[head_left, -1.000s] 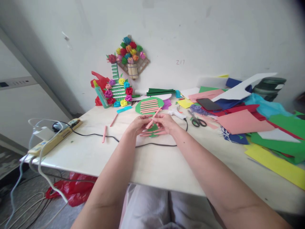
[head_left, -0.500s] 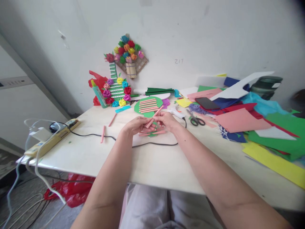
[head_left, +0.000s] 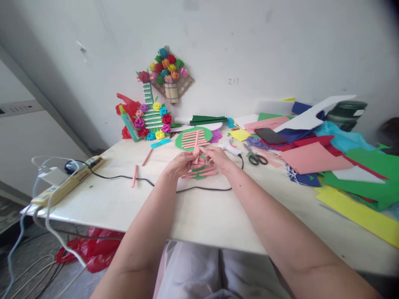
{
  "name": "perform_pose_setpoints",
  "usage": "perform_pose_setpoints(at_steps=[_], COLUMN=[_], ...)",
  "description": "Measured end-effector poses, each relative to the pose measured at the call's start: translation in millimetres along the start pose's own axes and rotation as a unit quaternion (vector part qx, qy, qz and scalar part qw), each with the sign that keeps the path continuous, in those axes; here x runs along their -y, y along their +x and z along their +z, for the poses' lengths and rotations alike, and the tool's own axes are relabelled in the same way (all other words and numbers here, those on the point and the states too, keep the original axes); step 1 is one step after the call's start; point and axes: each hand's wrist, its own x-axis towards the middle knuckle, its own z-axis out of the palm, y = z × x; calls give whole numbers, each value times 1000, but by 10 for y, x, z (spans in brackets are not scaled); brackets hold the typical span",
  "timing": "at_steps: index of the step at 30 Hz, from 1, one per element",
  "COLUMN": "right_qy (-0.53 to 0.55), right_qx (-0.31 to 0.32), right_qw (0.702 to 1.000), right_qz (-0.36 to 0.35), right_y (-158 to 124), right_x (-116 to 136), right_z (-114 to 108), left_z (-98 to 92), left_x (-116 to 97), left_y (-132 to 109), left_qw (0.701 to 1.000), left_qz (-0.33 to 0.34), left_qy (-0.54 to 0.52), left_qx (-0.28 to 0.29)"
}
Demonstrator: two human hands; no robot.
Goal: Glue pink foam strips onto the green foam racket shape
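A pink rolled paper stick (head_left: 196, 142) stands nearly upright in the picture, pinched in the fingers of my left hand (head_left: 182, 163). My right hand (head_left: 217, 158) has its fingertips closed on the same stick from the right side. Beneath and behind my hands lies a green paper cutout (head_left: 178, 142) with several pink sticks in rows across it. Its nearer part is half hidden by my fingers. Two loose pink items, a short roll (head_left: 134, 176) and a thinner stick (head_left: 147, 158), rest on the table to the left.
A white glue gun (head_left: 230, 148) and black-handled scissors (head_left: 257, 159) lie to the right, before heaped coloured sheets (head_left: 318, 156) and a phone (head_left: 270, 136). A black cord (head_left: 202, 187) crosses the table. Left are a power strip (head_left: 70, 180), a glue bottle (head_left: 130, 126) and a flower-decorated guitar shape (head_left: 153, 119).
The pink stick has turned from slanting up to the right to nearly upright. My left hand has shifted slightly right, and my right fingers have slid lower along the stick.
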Motion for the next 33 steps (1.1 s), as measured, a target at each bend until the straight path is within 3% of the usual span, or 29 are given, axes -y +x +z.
perform_pose_setpoints(at_steps=[11, 21, 33], right_qy=[108, 167, 158], right_qx=[68, 39, 64], right_qw=[991, 984, 985], right_qz=[35, 38, 11], right_y=[-82, -17, -20], right_x=[58, -27, -33], right_z=[74, 102, 68], left_z=[68, 102, 51], left_x=[36, 67, 82], left_y=[24, 38, 57], left_qw=[999, 999, 999], left_qz=[-20, -5, -16], left_qy=[-26, -41, -41], left_qx=[10, 12, 31])
